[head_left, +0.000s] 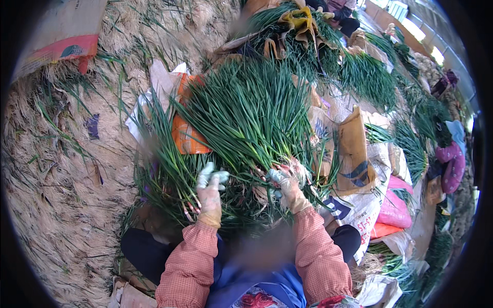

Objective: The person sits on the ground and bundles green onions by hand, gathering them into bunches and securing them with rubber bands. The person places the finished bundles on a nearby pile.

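A large pile of green onions (251,113) lies in front of me, leaves fanned away and pale, rooty ends toward me. My left hand (209,192), in a pale glove with teal fingertips, is over the near left part of the pile, thumb and fingers apart with nothing between them. Just left of it lies a smaller bunch of green onions (172,159), its reddish-white ends beside my wrist. At the root ends of the main pile, my right hand (288,190), gloved alike, touches the stalks with its fingers and thumb apart.
An orange sack (190,123) lies partly beneath the green onions. To the right are a brown bag piece (354,154), a white sack (372,195) and a pink bag (398,205). Dried roots and straw (67,205) cover the left ground. Another person (341,13) sits at the far top.
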Action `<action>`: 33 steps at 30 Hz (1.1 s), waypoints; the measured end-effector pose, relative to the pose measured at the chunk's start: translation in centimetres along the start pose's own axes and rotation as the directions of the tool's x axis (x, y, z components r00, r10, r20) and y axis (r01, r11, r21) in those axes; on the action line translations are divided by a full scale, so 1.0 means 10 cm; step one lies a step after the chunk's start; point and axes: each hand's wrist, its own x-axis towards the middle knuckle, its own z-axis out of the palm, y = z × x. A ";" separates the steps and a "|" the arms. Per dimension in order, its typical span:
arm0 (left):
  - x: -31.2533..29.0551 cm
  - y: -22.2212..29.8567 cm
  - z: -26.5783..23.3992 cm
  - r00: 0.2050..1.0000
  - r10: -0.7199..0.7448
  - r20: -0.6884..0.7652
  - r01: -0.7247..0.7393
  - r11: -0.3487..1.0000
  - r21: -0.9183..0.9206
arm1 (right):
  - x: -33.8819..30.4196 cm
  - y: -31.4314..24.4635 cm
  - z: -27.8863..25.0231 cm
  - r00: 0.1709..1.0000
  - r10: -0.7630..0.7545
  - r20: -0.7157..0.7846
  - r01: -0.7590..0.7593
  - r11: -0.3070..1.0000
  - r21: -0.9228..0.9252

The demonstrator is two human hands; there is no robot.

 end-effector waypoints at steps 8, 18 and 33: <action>-0.06 -0.24 0.00 0.876 -0.404 0.263 0.437 0.896 -0.083 | -0.37 0.45 0.71 0.983 -0.130 0.130 0.137 0.990 -0.043; -0.51 -0.05 -0.37 0.776 -0.579 0.251 0.572 0.813 0.106 | -0.33 0.11 0.79 0.993 0.100 0.062 -0.010 0.595 -0.804; -0.89 -0.13 -0.65 0.784 -0.522 0.334 0.597 0.782 -0.178 | -0.59 0.59 1.21 0.952 0.129 0.276 -0.197 0.952 0.235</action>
